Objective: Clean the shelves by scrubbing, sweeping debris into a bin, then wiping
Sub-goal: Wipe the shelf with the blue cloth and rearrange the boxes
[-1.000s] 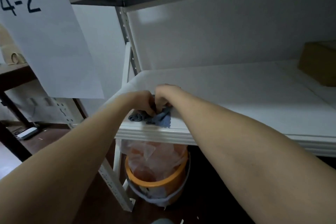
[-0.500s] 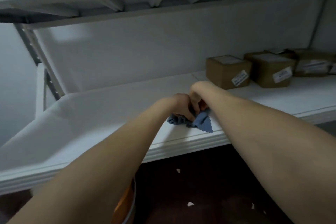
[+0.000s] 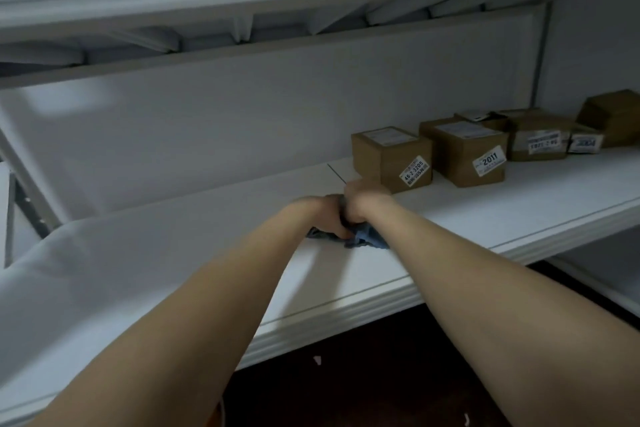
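Left hand [image 3: 320, 215] and right hand [image 3: 360, 201], fingers curled, gripped crumpled blue cloth [image 3: 367, 240] on white shelf board [image 3: 467, 218], near labelled brown cardboard box [image 3: 391, 158].

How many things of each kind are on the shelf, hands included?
hands: 2
cloth: 1
boxes: 5 clear; any hidden behind cannot be told
total: 8
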